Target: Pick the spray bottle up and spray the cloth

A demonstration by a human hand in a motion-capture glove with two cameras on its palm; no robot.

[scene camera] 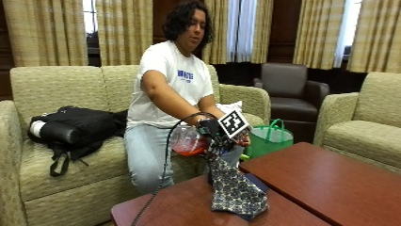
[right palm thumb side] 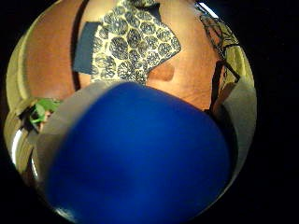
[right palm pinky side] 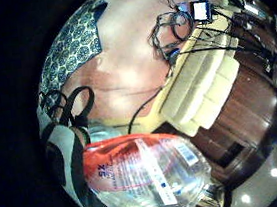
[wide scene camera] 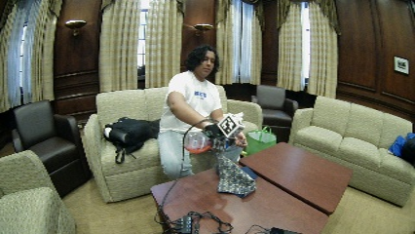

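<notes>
My gloved right hand point(scene camera: 216, 129) grips a clear spray bottle point(scene camera: 188, 141) with a red label, holding it in the air above the near edge of the brown table point(scene camera: 181, 207). The bottle's clear body point(right palm pinky side: 147, 178) lies close to the palm, and its blue head point(right palm thumb side: 135, 158) fills the thumb side view. A blue-and-cream patterned cloth point(scene camera: 236, 190) rises in a peak from the table right below the hand. It also shows past the bottle as the cloth point(right palm thumb side: 133, 46) and the cloth point(right palm pinky side: 73, 40). What holds the cloth's top up is hidden behind the hand.
A second brown table point(scene camera: 325, 179) stands to the right. A green bag point(scene camera: 269, 139) sits on the floor beside the person's knee. A black backpack point(scene camera: 75, 129) lies on the sofa. Cables and small devices point(wide scene camera: 195, 222) lie at the table's far end.
</notes>
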